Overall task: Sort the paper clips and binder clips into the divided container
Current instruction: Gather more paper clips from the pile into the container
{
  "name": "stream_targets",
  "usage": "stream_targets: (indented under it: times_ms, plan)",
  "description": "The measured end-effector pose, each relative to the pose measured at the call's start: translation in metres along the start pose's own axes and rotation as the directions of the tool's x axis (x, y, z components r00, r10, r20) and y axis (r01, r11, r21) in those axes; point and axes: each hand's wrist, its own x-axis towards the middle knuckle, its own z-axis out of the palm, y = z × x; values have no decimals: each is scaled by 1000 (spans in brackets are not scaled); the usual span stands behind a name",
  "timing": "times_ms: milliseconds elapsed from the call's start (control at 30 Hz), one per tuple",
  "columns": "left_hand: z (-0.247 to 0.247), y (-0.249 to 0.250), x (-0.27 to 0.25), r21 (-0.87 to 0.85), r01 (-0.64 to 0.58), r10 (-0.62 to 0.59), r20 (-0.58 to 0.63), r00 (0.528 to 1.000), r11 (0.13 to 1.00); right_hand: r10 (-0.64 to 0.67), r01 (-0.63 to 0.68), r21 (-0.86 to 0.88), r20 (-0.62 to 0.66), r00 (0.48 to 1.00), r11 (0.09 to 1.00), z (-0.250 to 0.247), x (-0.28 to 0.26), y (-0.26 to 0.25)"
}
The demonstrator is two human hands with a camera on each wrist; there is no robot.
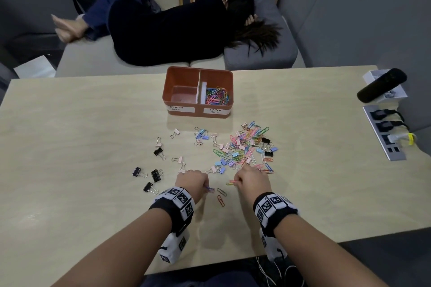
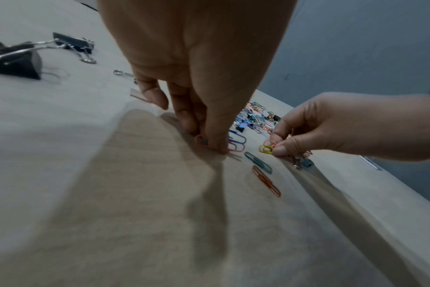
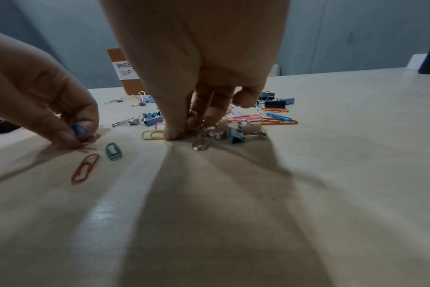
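Observation:
An orange divided container [image 1: 197,109] stands at the table's far middle, labelled BINDER CLIP on the left and PAPER CLIP on the right. Its right half holds coloured paper clips [image 1: 217,96]; its left half looks bare. A mixed pile of paper clips and binder clips [image 1: 245,147] lies in front of it. My left hand [image 1: 192,182] pinches a few paper clips [image 2: 233,143] against the table. My right hand [image 1: 253,180] pinches a bunch of paper clips [image 2: 266,147] at the pile's near edge. A green paper clip [image 1: 221,192] and an orange paper clip [image 1: 220,200] lie between my hands.
Black binder clips [image 1: 154,175] lie scattered to the left on the wooden table [image 1: 70,135]. At the right edge sit a white tray with a black cylinder [image 1: 382,85] and a power strip [image 1: 384,133]. A person lies on the bench beyond the table.

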Motion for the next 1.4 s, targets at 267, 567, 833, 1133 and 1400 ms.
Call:
stream_targets:
  times_ms: [267,567,833,1133,1400]
  plan:
    - [1,-3,-4,-203,-137,142,11,990,970,-37,45,128,-63,997,991,-10,-6,13]
    - [3,31,-1,-9,-147,147,73,986,989,-20,-2,355,57,998,935,-19,-9,43]
    - [2,37,1,116,-115,104,101,989,986,-219,225,-78,75,973,971,-22,6,22]
    - [-1,29,3,153,-109,96,92,991,982,-181,222,-228,185,966,948,-24,18,12]
    - [0,22,0,185,-96,90,42,995,978,-195,218,-131,170,966,967,-20,16,15]
